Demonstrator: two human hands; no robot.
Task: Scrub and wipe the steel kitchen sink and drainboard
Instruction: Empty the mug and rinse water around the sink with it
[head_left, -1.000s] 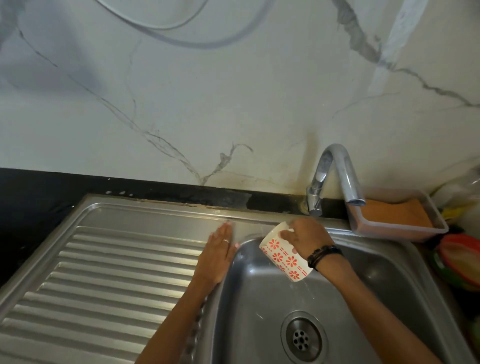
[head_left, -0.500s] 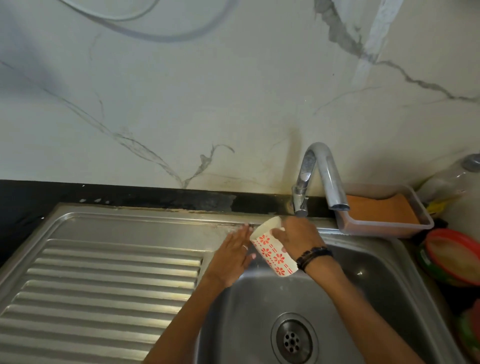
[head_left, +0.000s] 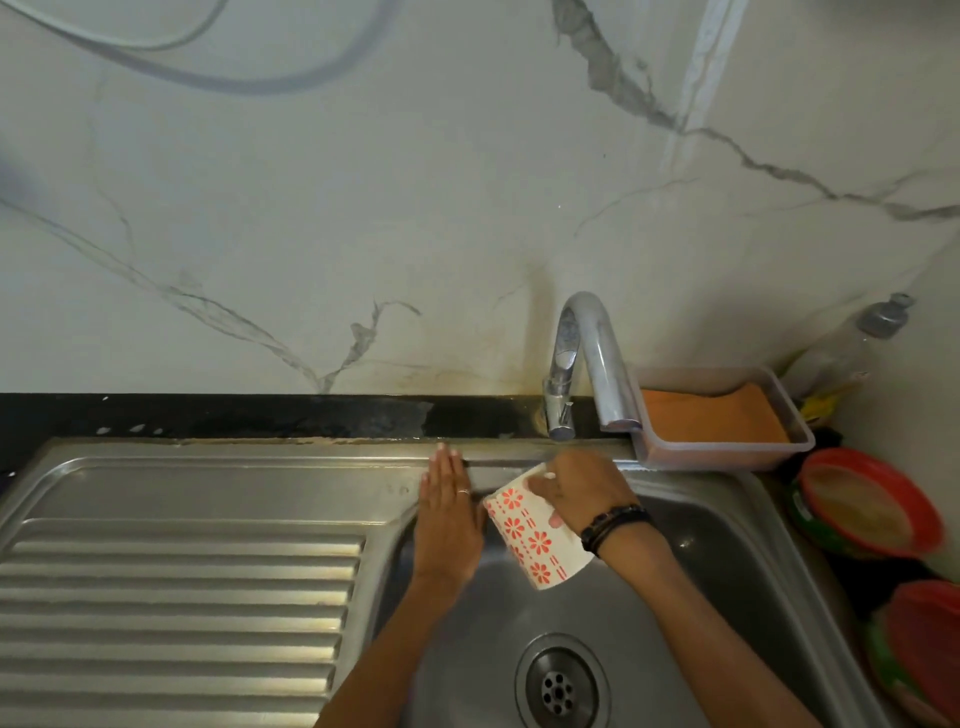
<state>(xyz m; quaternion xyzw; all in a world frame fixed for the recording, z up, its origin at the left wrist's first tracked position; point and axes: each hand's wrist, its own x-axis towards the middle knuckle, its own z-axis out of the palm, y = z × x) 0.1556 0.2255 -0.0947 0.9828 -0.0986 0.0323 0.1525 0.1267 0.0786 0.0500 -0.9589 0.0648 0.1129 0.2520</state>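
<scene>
Rinsing looks like the step in hand: your right hand (head_left: 579, 491) grips the flower-patterned cup (head_left: 535, 540), tipped toward the sink's (head_left: 727, 525) back rim, while your left hand (head_left: 449, 512) lies flat, fingers straight, on the steel beside the drainboard (head_left: 182, 571). Next, I judge, you sweep that palm along the rim as water spills. Whether the cup holds water is hidden. Beside the tap (head_left: 582, 358), the plastic tray (head_left: 727, 452) holds an orange sponge (head_left: 711, 415).

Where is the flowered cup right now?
The cup is tilted in the right hand, over the basin's back-left corner, beside the flat left hand.
</scene>
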